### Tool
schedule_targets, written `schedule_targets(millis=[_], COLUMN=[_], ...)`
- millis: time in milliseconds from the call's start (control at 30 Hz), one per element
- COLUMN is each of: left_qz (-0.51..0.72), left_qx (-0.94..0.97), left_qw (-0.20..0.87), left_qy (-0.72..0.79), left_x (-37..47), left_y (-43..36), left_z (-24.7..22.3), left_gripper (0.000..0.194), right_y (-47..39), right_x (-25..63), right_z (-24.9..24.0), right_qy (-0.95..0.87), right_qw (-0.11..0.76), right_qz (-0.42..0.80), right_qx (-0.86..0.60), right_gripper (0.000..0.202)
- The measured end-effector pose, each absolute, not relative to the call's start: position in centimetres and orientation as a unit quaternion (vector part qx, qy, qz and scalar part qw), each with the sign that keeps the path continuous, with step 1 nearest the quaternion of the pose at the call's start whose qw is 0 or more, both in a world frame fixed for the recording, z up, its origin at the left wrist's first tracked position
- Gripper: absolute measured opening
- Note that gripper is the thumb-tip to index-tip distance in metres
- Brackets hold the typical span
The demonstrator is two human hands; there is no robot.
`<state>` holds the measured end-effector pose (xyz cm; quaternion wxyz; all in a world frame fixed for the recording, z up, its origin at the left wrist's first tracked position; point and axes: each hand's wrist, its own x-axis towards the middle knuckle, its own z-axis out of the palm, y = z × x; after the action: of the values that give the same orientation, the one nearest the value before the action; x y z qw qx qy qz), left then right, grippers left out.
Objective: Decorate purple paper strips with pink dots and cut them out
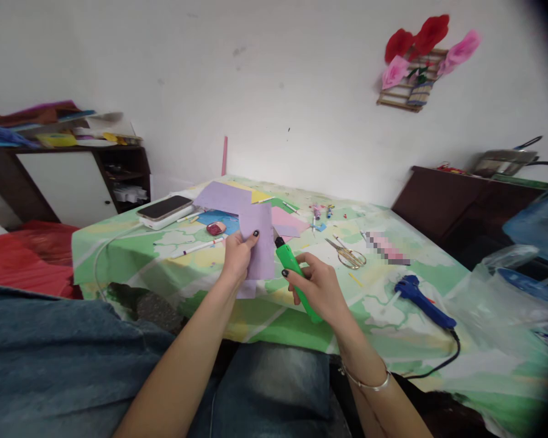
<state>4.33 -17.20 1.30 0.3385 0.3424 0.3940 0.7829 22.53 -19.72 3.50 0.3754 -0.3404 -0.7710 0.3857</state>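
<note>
A sheet of purple paper (261,252) stands upright above the table's front edge, pinched in my left hand (237,252) with the thumb on its near face. My right hand (317,283) is wrapped round a green utility knife (296,274). The knife's blade end points up and left, close beside the paper's right edge; whether it touches the paper I cannot tell. Another strip of purple paper (246,291) shows just below the held sheet. Gold-handled scissors (349,255) lie to the right of the knife.
The table has a green patterned cloth (274,325). On it lie a blue glue gun (422,298) at right, with a cord, and a phone (165,207) on a white box at left. Coloured paper sheets (223,196), pens and a small dark red object (216,228) lie beyond my hands.
</note>
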Motion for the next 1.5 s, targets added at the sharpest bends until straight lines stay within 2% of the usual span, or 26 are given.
schedule_targets(millis=[200, 1333, 1500], left_qz=[0.768, 0.701, 0.677], left_qx=[0.351, 0.398, 0.411], left_qw=[0.343, 0.389, 0.404], left_qy=[0.412, 0.445, 0.458], left_x=[4.2, 6.6, 7.2], left_y=[-17.1, -17.3, -17.3], left_z=[1.2, 0.0, -0.6], left_gripper=[0.013, 0.018, 0.018], right_y=[-19.6, -18.2, -17.6], right_x=[22.7, 23.5, 24.7], right_z=[3.5, 3.6, 4.7], right_qy=[-0.768, -0.741, -0.702], right_qw=[0.364, 0.417, 0.498], right_qz=[0.399, 0.374, 0.304], right_qx=[-0.346, -0.370, -0.407], right_gripper=[0.015, 0.020, 0.024])
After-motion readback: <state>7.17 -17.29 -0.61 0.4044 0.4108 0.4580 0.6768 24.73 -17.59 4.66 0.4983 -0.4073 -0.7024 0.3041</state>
